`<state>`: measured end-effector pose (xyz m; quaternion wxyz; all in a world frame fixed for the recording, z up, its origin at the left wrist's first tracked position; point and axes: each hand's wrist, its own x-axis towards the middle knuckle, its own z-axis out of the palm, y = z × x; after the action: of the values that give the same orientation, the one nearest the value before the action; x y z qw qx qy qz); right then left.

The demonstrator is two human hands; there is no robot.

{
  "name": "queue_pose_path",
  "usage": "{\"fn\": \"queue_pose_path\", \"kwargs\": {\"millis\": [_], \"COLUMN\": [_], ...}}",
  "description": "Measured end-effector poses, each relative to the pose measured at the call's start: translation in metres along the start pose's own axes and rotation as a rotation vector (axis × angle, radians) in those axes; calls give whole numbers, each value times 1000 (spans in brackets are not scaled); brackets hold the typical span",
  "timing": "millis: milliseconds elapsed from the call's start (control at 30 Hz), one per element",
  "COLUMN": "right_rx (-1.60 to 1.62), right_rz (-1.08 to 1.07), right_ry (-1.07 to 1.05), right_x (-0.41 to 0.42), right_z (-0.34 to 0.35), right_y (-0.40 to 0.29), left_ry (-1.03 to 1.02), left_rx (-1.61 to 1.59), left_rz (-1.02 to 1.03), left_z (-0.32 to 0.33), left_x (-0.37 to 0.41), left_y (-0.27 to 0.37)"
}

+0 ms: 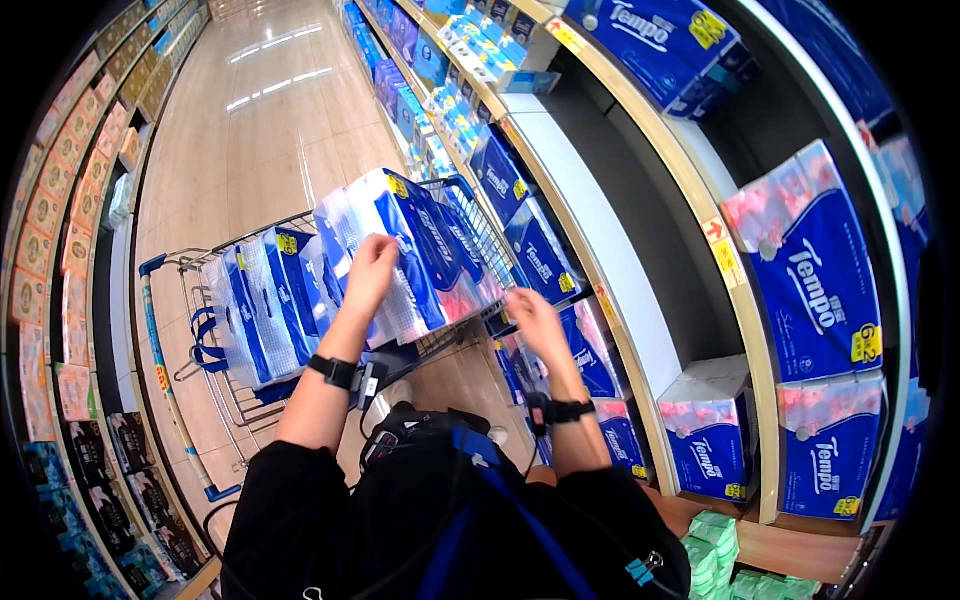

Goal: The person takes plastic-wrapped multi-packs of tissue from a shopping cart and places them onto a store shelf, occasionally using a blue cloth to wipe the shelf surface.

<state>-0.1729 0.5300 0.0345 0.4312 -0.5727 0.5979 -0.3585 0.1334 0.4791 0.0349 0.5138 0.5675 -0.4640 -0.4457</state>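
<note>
A metal shopping cart [225, 409] stands crosswise before me, filled with large plastic-wrapped Tempo tissue packs. My left hand [373, 271], fingers curled, is over the upper tissue pack [427, 255], which is blue and white with pink blossoms at one corner. Whether it grips the wrap or just rests there, I cannot tell. My right hand [534, 319] hovers by that pack's near right corner, fingers bent and apart, with nothing visible in them. More tissue packs [259, 307] stand in a row at the cart's left end.
On the right, a shelf [592, 172] runs close to the cart, with Tempo packs [814, 277] on its boards. Boxed goods [56, 180] fill the left shelf. The tiled aisle [247, 142] stretches ahead. Green packs [709, 551] are low at my right.
</note>
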Motion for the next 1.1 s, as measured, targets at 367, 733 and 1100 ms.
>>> {"fn": "queue_pose_path", "kwargs": {"millis": [367, 733, 1100], "right_rx": [-677, -361, 615], "right_rz": [-93, 186, 80], "right_ry": [-304, -284, -425], "right_x": [43, 38, 0], "right_z": [101, 63, -56], "right_y": [-69, -21, 11], "left_ry": [-80, -72, -528], "left_rx": [-89, 81, -200], "left_rz": [-437, 153, 21], "left_z": [-26, 32, 177], "left_x": [9, 29, -49], "left_y": [-38, -4, 138]}}
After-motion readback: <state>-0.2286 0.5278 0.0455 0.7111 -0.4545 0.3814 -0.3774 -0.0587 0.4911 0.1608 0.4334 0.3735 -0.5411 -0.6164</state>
